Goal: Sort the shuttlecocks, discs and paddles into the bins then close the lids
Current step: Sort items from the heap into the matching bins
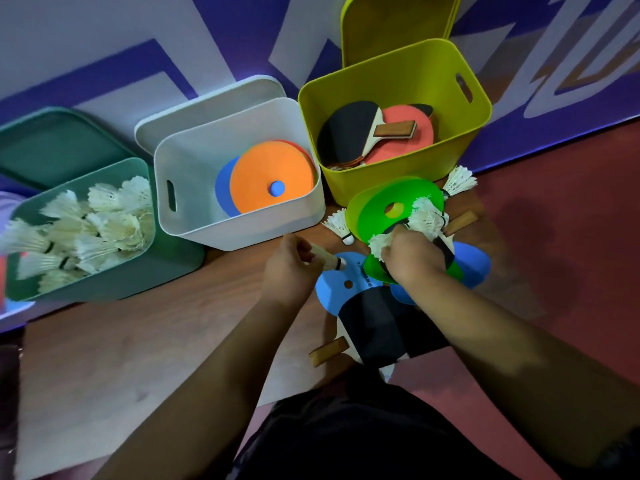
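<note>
L hand (pixel 291 271) has fingers curled round one shuttlecock (pixel 329 259), cork end out, and R hand (pixel 414 259) pinches the feathers of a second shuttlecock (pixel 377 244) atop the mixed pile (pixel 377 323) in front of the yellow bin (pixel 398 168). Risks: a tight grip crushes feathers, the R lift drags the green disc (pixel 374 209) off the heap, & the teal bin (pixel 138 282), well to the left, looks fairly full so a toss may spill. All sits on wood-look floor (pixel 138 358) w/ a red mat (pixel 554 237) at right, by a purple-and-white graphic wall (pixel 86 39).
</note>
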Available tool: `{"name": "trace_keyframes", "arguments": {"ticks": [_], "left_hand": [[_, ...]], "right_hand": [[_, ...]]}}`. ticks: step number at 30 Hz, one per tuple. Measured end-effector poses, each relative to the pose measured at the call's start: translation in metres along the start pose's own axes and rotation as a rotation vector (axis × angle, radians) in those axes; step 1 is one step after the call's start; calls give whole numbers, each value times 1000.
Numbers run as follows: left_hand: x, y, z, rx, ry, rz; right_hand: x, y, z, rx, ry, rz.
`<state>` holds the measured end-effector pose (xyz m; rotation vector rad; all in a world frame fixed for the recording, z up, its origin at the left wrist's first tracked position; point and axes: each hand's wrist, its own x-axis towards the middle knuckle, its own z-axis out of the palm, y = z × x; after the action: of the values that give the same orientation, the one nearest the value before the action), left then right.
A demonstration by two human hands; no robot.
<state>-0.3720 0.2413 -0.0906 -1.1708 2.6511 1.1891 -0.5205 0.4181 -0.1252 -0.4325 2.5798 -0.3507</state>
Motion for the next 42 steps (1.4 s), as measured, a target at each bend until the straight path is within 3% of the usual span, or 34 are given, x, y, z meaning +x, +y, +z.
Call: {"name": "trace_keyframes", "arguments": {"ticks": [7,18,24,28,32,42], "left_hand": [[-21,-27,-48,-70,105,-66],[-56,-116,-171,-258,329,-173],[-57,-176,-240,-325,441,-229],[-51,-199,-273,-365,475,-214],[-40,-217,-305,-448,496,-185],[22,-228,-373,-461,467,-78]], "right_hand": [[-19,-57,-15,139,-5,-128],[-68,-237,9,342,-169,-335],[-81,-331,12,443,-173,-405],[-80,-383,-2,593,-116,-402],[-79,-419,-1,578,-229,-342],[-90,-412,38,537,-221,-171]]}}
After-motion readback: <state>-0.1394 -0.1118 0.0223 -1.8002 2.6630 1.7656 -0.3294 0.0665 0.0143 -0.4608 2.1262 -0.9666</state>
